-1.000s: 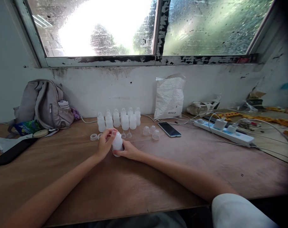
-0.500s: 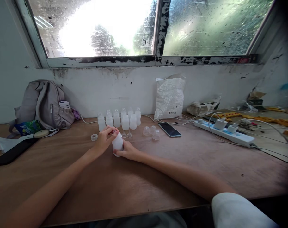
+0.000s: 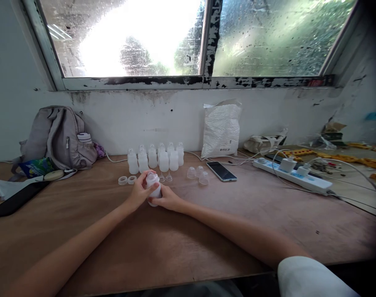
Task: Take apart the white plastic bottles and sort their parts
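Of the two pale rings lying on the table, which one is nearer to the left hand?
The right ring: it lies between the left hand and the other ring.

A phone [image 3: 221, 171] lies near a white power strip [image 3: 294, 176].

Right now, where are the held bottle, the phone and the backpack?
Held bottle [image 3: 156, 193], head view: its whitish body.
Phone [image 3: 221, 171], head view: middle of its dark screen.
Backpack [image 3: 62, 139], head view: its grey fabric.

Brown wooden desk [image 3: 178, 247]. On it: grey backpack [image 3: 59, 138] left, flat black item [image 3: 19, 199] in front; white bottles [image 3: 164, 161] upright; two rings [image 3: 122, 180]; three clear caps [image 3: 203, 178]; phone [image 3: 221, 171]; white package [image 3: 221, 131] upright; power strip [image 3: 314, 183] right.
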Demonstrator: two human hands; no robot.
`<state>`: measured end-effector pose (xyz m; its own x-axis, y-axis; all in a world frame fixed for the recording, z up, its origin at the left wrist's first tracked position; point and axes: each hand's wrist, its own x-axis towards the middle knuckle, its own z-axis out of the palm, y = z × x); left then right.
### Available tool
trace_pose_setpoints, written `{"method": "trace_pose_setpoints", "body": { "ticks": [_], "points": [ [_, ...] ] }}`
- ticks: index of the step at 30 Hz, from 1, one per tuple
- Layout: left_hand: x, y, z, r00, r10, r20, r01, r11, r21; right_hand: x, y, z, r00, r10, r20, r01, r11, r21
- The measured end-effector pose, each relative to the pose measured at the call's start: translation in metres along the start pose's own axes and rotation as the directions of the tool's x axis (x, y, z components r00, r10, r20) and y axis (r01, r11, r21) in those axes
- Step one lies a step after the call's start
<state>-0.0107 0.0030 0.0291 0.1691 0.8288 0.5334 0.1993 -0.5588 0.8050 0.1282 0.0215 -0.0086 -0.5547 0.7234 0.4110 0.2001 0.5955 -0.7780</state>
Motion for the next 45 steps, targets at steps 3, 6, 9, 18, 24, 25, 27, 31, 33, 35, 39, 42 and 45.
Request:
{"method": "trace_pose_setpoints", "body": {
  "ticks": [3, 6, 9, 18, 24, 25, 27, 31, 33, 35, 39, 42, 45],
  "points": [
    [-0.001, -0.006, 0.003, 0.999, 0.009, -0.046, -0.010, 1.000, -0.026, 0.000, -0.002, 0.000, 1.000, -0.023, -0.004, 0.023, 1.000, 0.014],
    [0.002, -0.004, 0.001, 0.999, 0.002, -0.044, -0.002, 1.000, 0.000, 0.000, -0.002, -0.001, 1.000, -0.009, 0.001, 0.009, 1.000, 0.006],
    [0.004, 0.000, -0.002, 1.000, 0.009, -0.004, -0.009, 0.999, 0.034, 0.000, -0.003, -0.001, 1.000, -0.012, 0.014, 0.012, 1.000, -0.004],
    [0.001, 0.003, -0.001, 0.999, 0.052, 0.002, -0.052, 0.993, 0.102, 0.000, -0.003, -0.001, 1.000, -0.009, 0.013, 0.009, 1.000, 0.013],
    [-0.001, 0.012, 0.003, 0.993, 0.114, -0.016, -0.106, 0.955, 0.277, 0.000, -0.002, 0.000, 0.999, -0.043, 0.001, 0.043, 0.998, 0.042],
    [-0.002, 0.012, 0.004, 0.992, 0.121, -0.026, -0.108, 0.952, 0.285, 0.000, -0.002, 0.000, 0.999, -0.046, 0.002, 0.046, 0.998, 0.042],
    [-0.003, 0.010, 0.005, 0.994, 0.099, -0.049, -0.082, 0.960, 0.266, 0.000, -0.001, 0.000, 0.999, -0.033, 0.003, 0.033, 0.999, 0.029],
    [-0.005, 0.003, 0.007, 0.995, 0.059, -0.086, -0.042, 0.981, 0.188, 0.001, -0.001, 0.000, 1.000, -0.008, 0.000, 0.008, 1.000, 0.007],
    [-0.006, -0.001, 0.009, 0.994, 0.061, -0.088, -0.048, 0.988, 0.144, 0.001, -0.001, -0.001, 1.000, -0.014, -0.001, 0.014, 1.000, 0.024],
    [-0.008, -0.005, 0.010, 0.994, 0.062, -0.095, -0.054, 0.995, 0.084, 0.001, -0.001, -0.001, 1.000, -0.023, 0.000, 0.023, 0.999, 0.044],
    [-0.011, -0.013, 0.012, 0.994, 0.054, -0.100, -0.057, 0.998, -0.021, 0.002, 0.000, 0.000, 1.000, -0.023, -0.001, 0.023, 0.998, 0.055],
    [-0.011, -0.017, 0.012, 0.995, 0.043, -0.088, -0.046, 0.999, -0.028, 0.003, -0.002, -0.003, 0.998, 0.012, 0.060, -0.020, 0.991, 0.133],
    [-0.011, -0.016, 0.011, 0.996, 0.027, -0.081, -0.028, 0.999, -0.018, 0.006, -0.006, -0.015, 0.956, 0.060, 0.286, -0.140, 0.953, 0.269]
  ]
}}
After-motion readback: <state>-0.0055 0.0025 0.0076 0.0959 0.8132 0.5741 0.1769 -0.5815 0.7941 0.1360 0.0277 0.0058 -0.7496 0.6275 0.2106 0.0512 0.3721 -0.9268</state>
